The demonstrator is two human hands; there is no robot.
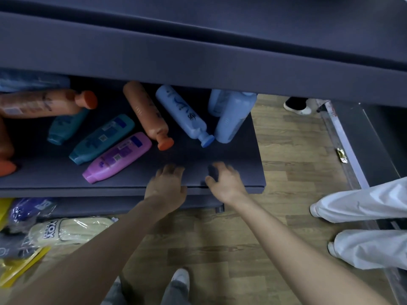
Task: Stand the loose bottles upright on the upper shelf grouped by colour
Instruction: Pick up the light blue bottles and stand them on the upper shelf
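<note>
Pink plastic bottle [117, 157] lay flat on the dark shelf [220, 155], cap pointing near-left; left hand [166, 188] and right hand [224, 181] were empty, loosely curled.

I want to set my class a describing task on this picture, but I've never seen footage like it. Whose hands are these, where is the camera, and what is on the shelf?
No machine here: a person wears one camera on the head, looking down, so both bare arms reach in from below. The left hand and right hand are at the front edge of the dark shelf; neither holds anything. Loose bottles lie on it: a pink bottle, a teal bottle beside it, an orange bottle and a blue bottle further right, with more behind.
</note>
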